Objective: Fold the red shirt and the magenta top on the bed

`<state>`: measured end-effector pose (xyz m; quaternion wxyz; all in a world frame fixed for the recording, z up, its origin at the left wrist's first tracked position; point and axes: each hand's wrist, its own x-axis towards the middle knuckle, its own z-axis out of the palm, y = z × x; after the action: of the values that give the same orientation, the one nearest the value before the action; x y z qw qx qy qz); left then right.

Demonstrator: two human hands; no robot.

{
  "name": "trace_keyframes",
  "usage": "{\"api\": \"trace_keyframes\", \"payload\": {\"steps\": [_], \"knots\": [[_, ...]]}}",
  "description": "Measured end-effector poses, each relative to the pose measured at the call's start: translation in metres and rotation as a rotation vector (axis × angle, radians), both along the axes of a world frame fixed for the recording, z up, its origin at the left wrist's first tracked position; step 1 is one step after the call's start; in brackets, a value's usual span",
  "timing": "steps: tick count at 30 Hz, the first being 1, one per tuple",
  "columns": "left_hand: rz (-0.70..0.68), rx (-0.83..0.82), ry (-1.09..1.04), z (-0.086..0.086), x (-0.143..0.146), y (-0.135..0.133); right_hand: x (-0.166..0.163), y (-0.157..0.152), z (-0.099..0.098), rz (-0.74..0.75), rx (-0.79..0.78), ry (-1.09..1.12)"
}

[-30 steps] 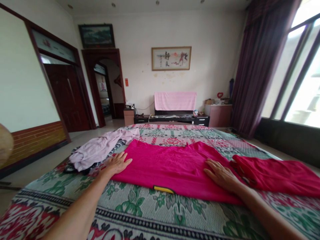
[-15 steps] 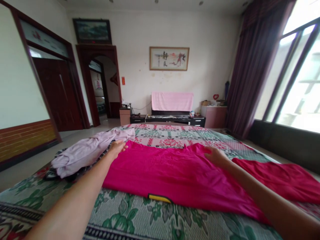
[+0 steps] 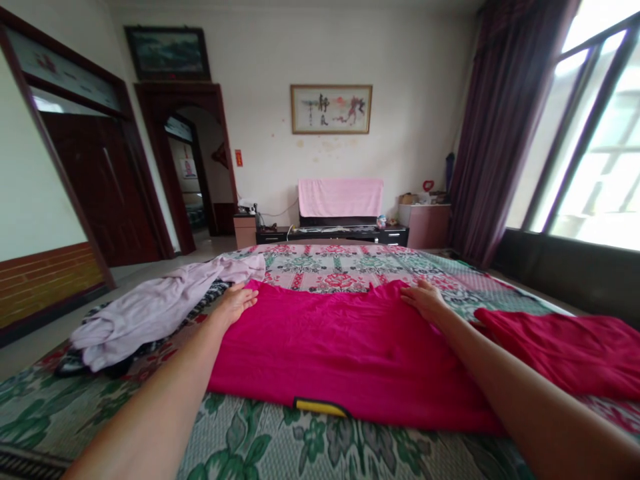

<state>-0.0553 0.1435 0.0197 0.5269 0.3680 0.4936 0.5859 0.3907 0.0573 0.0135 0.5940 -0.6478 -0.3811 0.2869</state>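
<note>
A bright pink garment lies spread on a flower-patterned bed cover. A yellow strip with dark trim shows at its near edge. My left hand rests at the garment's far left corner, fingers stretched out over the cloth. At the far right corner, my right hand touches the fabric with its fingers extended. Part of the garment's right side is hidden behind my right forearm.
To the left lies a crumpled pale pink garment over black-and-white cloth. A red garment is at the right. Beyond the bed stands a low dark cabinet, near a pink cloth draped over something.
My right hand has moved slightly left and away from me. The garment's right side has drawn inward and lies flatter. My left fingers have spread out. The view has shifted slightly.
</note>
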Motion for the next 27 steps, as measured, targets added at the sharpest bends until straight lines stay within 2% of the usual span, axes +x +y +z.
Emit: {"api": "trace_keyframes", "payload": {"steps": [3,6,10,18,23,27], "knots": [[0.024,0.012,-0.003,0.001,0.001,-0.003,-0.002,0.003,0.001,-0.076,-0.109,-0.173],[0.050,0.051,0.013,0.001,0.002,-0.006,-0.003,0.003,0.003,-0.064,-0.230,-0.369],[0.094,0.076,0.063,0.001,0.005,-0.006,-0.003,0.005,0.005,-0.114,-0.298,-0.462],[0.112,0.088,0.068,0.002,0.004,-0.005,-0.004,0.005,0.010,-0.127,-0.175,-0.149],[0.153,0.114,0.063,0.018,-0.006,-0.011,0.004,-0.010,0.022,-0.088,-0.092,0.041],[0.162,0.113,0.141,0.027,-0.013,-0.015,0.007,-0.024,0.032,-0.023,-0.065,0.113]]}}
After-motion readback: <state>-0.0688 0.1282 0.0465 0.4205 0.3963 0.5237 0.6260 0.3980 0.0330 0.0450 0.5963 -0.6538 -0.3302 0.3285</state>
